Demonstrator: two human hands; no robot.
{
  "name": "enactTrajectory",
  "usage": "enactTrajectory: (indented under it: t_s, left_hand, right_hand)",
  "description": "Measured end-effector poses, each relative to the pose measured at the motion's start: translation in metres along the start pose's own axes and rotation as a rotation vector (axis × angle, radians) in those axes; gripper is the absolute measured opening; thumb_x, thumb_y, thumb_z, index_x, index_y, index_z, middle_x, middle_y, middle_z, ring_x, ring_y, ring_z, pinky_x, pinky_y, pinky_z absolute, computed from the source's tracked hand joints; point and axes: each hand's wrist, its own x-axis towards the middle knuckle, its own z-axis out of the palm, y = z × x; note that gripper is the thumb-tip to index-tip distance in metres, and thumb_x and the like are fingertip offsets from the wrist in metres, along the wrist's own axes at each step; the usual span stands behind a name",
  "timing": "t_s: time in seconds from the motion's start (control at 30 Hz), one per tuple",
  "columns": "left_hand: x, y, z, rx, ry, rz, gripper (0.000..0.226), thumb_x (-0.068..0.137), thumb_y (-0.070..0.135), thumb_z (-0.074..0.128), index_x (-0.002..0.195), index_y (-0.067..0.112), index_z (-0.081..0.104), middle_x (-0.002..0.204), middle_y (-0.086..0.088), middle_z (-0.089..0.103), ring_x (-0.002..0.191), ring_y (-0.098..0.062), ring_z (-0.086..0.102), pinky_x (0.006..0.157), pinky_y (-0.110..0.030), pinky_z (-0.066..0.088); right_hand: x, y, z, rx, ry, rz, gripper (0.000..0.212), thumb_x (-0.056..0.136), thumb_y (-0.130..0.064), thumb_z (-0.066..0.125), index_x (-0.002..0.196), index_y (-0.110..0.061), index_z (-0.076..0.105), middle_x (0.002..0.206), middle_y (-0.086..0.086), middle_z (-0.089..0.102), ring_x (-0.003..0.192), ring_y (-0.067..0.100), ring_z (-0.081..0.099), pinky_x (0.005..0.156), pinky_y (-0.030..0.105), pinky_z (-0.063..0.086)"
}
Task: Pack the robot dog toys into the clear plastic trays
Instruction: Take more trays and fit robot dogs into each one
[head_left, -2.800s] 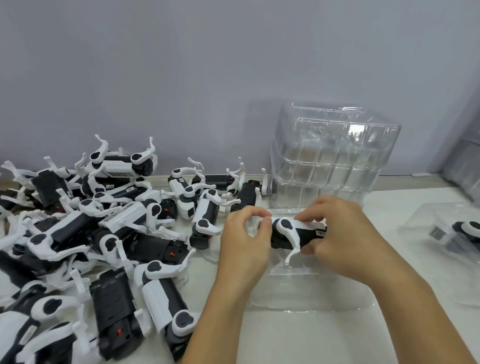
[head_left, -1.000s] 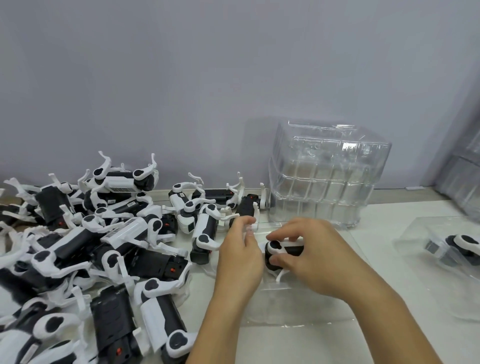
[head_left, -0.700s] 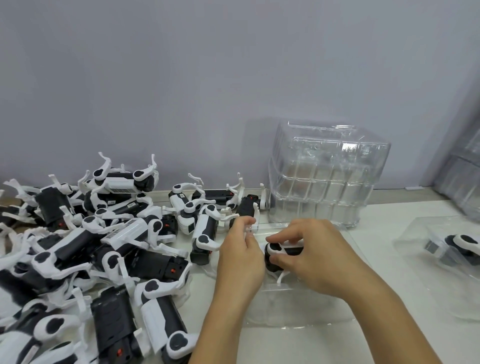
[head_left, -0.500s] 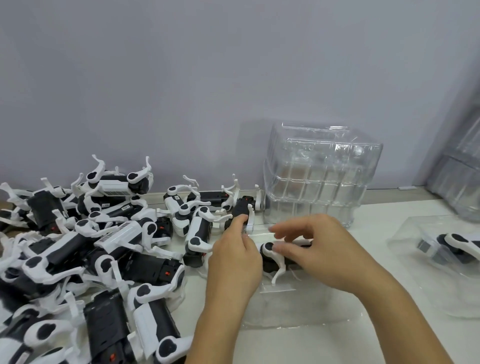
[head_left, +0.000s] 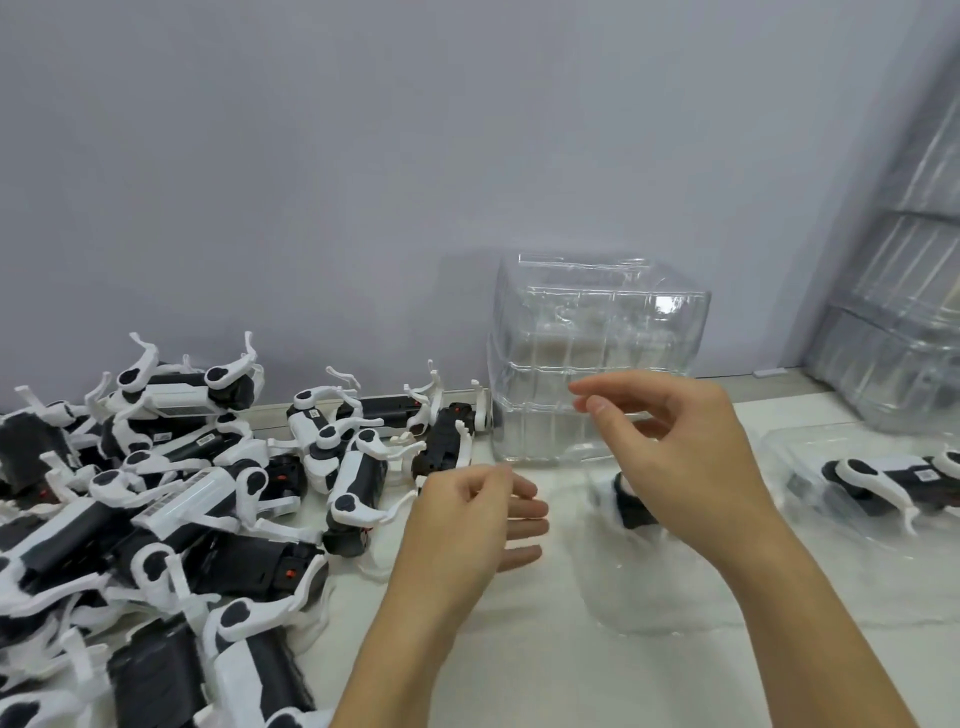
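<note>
toy (head_left: 631, 501) seated in tray (head_left: 644, 597), so both hands free | left hand (head_left: 467, 525) grip released | right hand (head_left: 675, 457) grip released above tray | pile (head_left: 171, 499) left of tray for reach

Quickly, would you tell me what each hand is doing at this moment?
Left hand: open, fingers loosely curled, holding nothing.
Right hand: open, empty, raised above the robot dog toy lying in the clear plastic tray.

Left of the tray stack (head_left: 597, 358): heap of robot dog toys (head_left: 171, 499). Before it: tray (head_left: 649, 587) holding one toy (head_left: 631, 501). Right: another filled tray (head_left: 810, 467).
</note>
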Motion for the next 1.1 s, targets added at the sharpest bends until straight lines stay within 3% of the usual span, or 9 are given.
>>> enactTrajectory:
  t_s: [0.13, 0.33, 0.5, 0.63, 0.73, 0.83, 0.9, 0.97, 1.1]
  left_hand:
    - [0.007, -0.013, 0.007, 0.079, -0.036, 0.027, 0.030, 0.100, 0.017, 0.046, 0.085, 0.009, 0.071, 0.081, -0.005, 0.076, 0.072, -0.019, 0.074, 0.064, -0.028, 0.060]
    - [0.001, -0.015, 0.035, 0.106, -0.204, 0.127, 0.030, 0.105, 0.024, 0.040, 0.111, 0.021, 0.069, 0.111, 0.011, 0.071, 0.093, -0.004, 0.071, 0.084, -0.029, 0.058]
    - [0.007, -0.012, 0.051, 0.123, -0.241, 0.124, 0.037, 0.096, 0.006, 0.037, 0.108, 0.016, 0.071, 0.112, 0.008, 0.071, 0.090, -0.007, 0.071, 0.082, -0.029, 0.058]
    - [0.013, -0.006, 0.070, 0.193, -0.382, 0.152, 0.047, 0.086, -0.001, 0.032, 0.109, 0.008, 0.073, 0.113, 0.004, 0.072, 0.091, -0.011, 0.072, 0.078, -0.028, 0.054]
    - [0.016, -0.003, 0.090, 0.239, -0.470, 0.201, 0.045, 0.082, -0.005, 0.032, 0.098, 0.008, 0.072, 0.099, 0.000, 0.074, 0.084, -0.012, 0.068, 0.085, -0.042, 0.055]
    - [0.017, 0.000, 0.112, 0.362, -0.551, 0.266, 0.034, 0.091, -0.007, 0.040, 0.114, -0.002, 0.064, 0.115, -0.020, 0.068, 0.104, -0.029, 0.064, 0.093, -0.052, 0.052]
    - [0.020, -0.002, 0.119, 0.396, -0.646, 0.290, 0.036, 0.097, -0.007, 0.044, 0.131, -0.004, 0.055, 0.127, -0.022, 0.062, 0.111, -0.022, 0.064, 0.097, -0.042, 0.052]
    - [0.022, -0.003, 0.121, 0.344, -0.750, 0.243, 0.040, 0.100, -0.006, 0.041, 0.140, -0.006, 0.044, 0.119, -0.014, 0.062, 0.087, 0.008, 0.063, 0.082, -0.014, 0.053]
    - [0.028, -0.004, 0.120, 0.072, -0.785, 0.119, 0.031, 0.097, 0.003, 0.036, 0.115, 0.004, 0.061, 0.087, -0.004, 0.060, 0.073, -0.007, 0.061, 0.070, -0.024, 0.051]
  right_hand:
    - [-0.001, 0.000, -0.001, 0.016, 0.040, 0.002, 0.029, 0.090, -0.007, 0.065, 0.086, -0.032, 0.077, 0.080, -0.019, 0.073, 0.083, 0.002, 0.069, 0.070, 0.012, 0.051]
    - [0.000, -0.001, -0.001, 0.042, 0.122, 0.011, 0.031, 0.091, -0.005, 0.063, 0.084, -0.033, 0.076, 0.077, -0.019, 0.072, 0.079, 0.000, 0.067, 0.065, 0.009, 0.048]
    - [0.002, 0.000, -0.004, 0.069, 0.230, 0.023, 0.032, 0.091, -0.006, 0.061, 0.083, -0.034, 0.074, 0.075, -0.016, 0.072, 0.074, 0.003, 0.067, 0.061, 0.010, 0.047]
    - [0.003, 0.000, -0.008, 0.083, 0.258, 0.036, 0.032, 0.091, -0.006, 0.061, 0.082, -0.034, 0.074, 0.074, -0.015, 0.073, 0.075, 0.004, 0.068, 0.063, 0.012, 0.049]
    - [0.005, 0.000, -0.011, 0.097, 0.278, 0.043, 0.032, 0.091, -0.007, 0.061, 0.082, -0.035, 0.074, 0.074, -0.016, 0.073, 0.073, 0.003, 0.069, 0.066, 0.013, 0.050]
    - [0.005, -0.002, -0.015, 0.104, 0.303, 0.033, 0.030, 0.092, -0.010, 0.060, 0.083, -0.035, 0.073, 0.073, -0.015, 0.073, 0.072, 0.004, 0.069, 0.068, 0.014, 0.051]
    - [0.005, -0.002, -0.018, 0.087, 0.315, 0.027, 0.029, 0.092, -0.011, 0.060, 0.084, -0.036, 0.073, 0.073, -0.015, 0.073, 0.072, 0.005, 0.069, 0.067, 0.016, 0.052]
    - [0.005, -0.002, -0.021, 0.091, 0.327, 0.031, 0.029, 0.094, -0.011, 0.059, 0.085, -0.036, 0.073, 0.074, -0.014, 0.073, 0.072, 0.005, 0.069, 0.066, 0.014, 0.051]
    - [0.005, 0.002, -0.020, 0.109, 0.385, 0.067, 0.030, 0.094, -0.010, 0.058, 0.084, -0.034, 0.073, 0.073, -0.013, 0.073, 0.067, 0.005, 0.068, 0.063, 0.014, 0.051]
